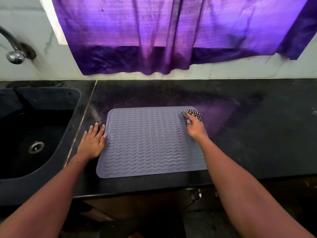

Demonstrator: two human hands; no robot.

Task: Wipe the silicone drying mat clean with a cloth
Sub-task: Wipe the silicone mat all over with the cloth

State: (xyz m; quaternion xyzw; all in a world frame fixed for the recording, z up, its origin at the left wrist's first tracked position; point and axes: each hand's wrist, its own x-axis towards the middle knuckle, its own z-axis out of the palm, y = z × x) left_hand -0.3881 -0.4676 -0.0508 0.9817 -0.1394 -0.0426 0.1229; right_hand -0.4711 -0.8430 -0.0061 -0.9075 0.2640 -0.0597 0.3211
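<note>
Leftmost, sink [25, 134] cut off by frame edge. Left hand [93, 141] flat, fingers straight, at mat [147, 143] left edge on table [257, 134]. Right hand [194, 126] bunches checked cloth [193, 115] at mat's far right corner; fingertips partly hidden.

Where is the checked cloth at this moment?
In the head view, the cloth lies on the far right corner of the mat, under the fingers of the right hand. The left hand rests flat at the mat's left edge.
</note>
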